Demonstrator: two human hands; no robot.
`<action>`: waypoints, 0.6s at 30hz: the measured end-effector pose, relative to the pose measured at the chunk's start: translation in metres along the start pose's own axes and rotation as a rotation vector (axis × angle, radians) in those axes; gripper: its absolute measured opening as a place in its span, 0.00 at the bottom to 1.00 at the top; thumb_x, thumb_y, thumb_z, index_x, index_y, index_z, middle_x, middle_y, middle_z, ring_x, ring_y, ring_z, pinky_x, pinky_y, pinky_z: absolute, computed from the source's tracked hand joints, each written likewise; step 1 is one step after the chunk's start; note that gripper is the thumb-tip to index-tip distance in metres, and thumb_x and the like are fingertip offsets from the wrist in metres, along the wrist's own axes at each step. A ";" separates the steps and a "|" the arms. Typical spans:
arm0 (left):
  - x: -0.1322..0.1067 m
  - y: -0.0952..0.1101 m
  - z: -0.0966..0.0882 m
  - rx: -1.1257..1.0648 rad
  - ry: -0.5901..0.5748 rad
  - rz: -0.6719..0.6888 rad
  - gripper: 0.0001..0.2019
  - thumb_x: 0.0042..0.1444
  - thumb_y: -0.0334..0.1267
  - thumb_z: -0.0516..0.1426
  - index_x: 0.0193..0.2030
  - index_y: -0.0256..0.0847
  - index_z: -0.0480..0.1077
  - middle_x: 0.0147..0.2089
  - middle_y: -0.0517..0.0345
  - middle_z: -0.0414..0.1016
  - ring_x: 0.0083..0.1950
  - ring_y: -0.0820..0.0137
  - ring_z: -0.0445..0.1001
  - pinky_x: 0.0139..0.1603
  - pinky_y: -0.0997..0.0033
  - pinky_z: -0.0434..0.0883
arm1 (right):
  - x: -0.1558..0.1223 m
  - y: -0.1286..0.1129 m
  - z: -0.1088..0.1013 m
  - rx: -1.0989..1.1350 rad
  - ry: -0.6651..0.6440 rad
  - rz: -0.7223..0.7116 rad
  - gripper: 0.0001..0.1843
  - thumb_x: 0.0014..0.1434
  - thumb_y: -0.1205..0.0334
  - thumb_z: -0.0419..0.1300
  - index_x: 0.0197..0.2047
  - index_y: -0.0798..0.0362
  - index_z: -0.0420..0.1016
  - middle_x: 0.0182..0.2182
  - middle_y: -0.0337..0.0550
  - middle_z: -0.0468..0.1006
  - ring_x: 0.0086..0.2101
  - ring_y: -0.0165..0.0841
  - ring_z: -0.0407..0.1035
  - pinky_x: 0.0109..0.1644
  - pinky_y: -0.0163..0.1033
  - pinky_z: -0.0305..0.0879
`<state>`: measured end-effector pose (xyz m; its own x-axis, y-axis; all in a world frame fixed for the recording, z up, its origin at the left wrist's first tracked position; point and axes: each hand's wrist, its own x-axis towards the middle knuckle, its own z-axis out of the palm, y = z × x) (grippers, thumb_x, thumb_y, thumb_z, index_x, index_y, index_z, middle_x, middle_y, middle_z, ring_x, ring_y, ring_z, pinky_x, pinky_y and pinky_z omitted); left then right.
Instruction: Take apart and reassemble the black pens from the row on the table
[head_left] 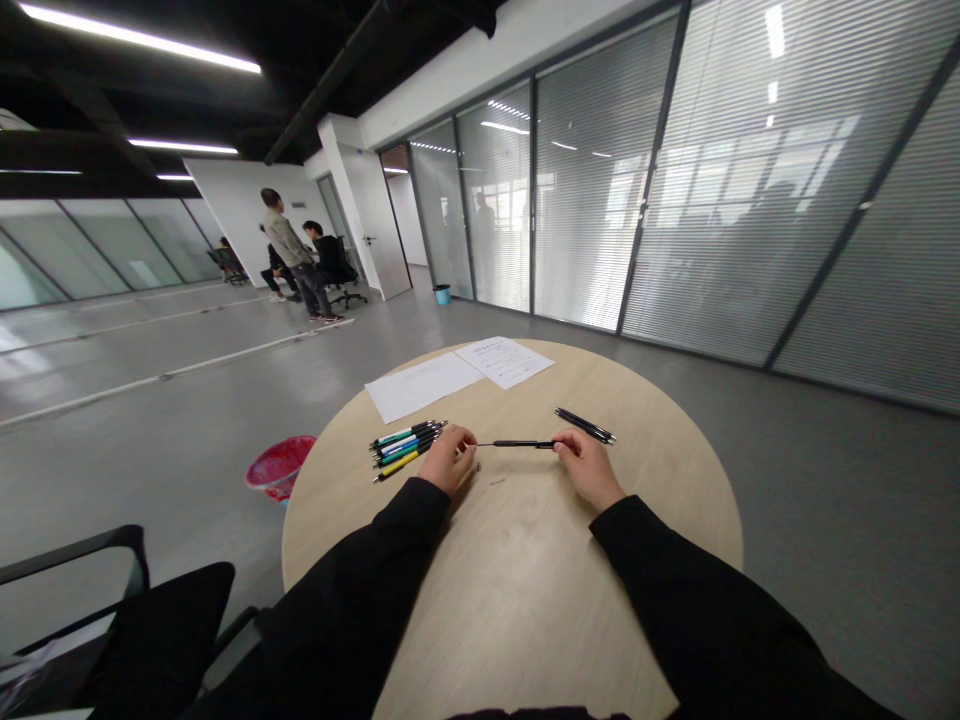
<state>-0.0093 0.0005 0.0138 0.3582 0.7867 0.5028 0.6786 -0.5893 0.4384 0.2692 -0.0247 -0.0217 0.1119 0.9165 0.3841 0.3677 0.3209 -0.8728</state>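
My right hand (589, 465) pinches one end of a black pen (521, 443), held level above the table and pointing left. My left hand (450, 460) is closed at the pen's other end, its fingertips on a thin dark rod (484, 444) in line with the pen's tip. Whether that rod is a refill or a lead is too small to tell. Beside my left hand lies a row of several pens (405, 447) with green, white, blue and yellow barrels. A few black pens (585, 425) lie just beyond my right hand. Tiny thin bits (497, 482) lie between my hands.
Two paper sheets (427, 385) lie at the far side of the round wooden table (517, 600). A red basin (281, 467) stands on the floor to the left, near a black chair (150, 630). People (296, 255) are in the background by a white door (371, 225).
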 end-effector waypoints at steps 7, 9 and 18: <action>0.000 0.008 -0.001 -0.052 -0.009 -0.030 0.03 0.57 0.33 0.54 0.33 0.40 0.68 0.33 0.57 0.70 0.33 0.70 0.69 0.34 0.70 0.69 | 0.000 0.000 0.001 0.013 -0.017 -0.005 0.11 0.56 0.55 0.57 0.36 0.52 0.76 0.31 0.43 0.78 0.31 0.36 0.69 0.37 0.40 0.64; 0.000 0.011 -0.001 -0.069 -0.019 -0.032 0.03 0.56 0.33 0.54 0.33 0.40 0.68 0.33 0.58 0.70 0.33 0.71 0.69 0.33 0.71 0.69 | -0.001 0.000 0.002 0.010 -0.024 -0.013 0.11 0.56 0.55 0.57 0.35 0.53 0.76 0.31 0.43 0.78 0.31 0.36 0.69 0.37 0.40 0.64; -0.001 0.015 0.001 -0.121 -0.039 -0.066 0.04 0.57 0.34 0.54 0.33 0.40 0.69 0.32 0.58 0.71 0.32 0.71 0.69 0.32 0.71 0.69 | -0.001 0.000 0.002 0.004 -0.051 -0.020 0.12 0.56 0.55 0.57 0.35 0.53 0.77 0.29 0.42 0.77 0.30 0.35 0.68 0.35 0.39 0.64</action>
<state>0.0009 -0.0090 0.0190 0.3414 0.8299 0.4413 0.6200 -0.5517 0.5579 0.2675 -0.0252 -0.0227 0.0577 0.9208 0.3858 0.3661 0.3400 -0.8662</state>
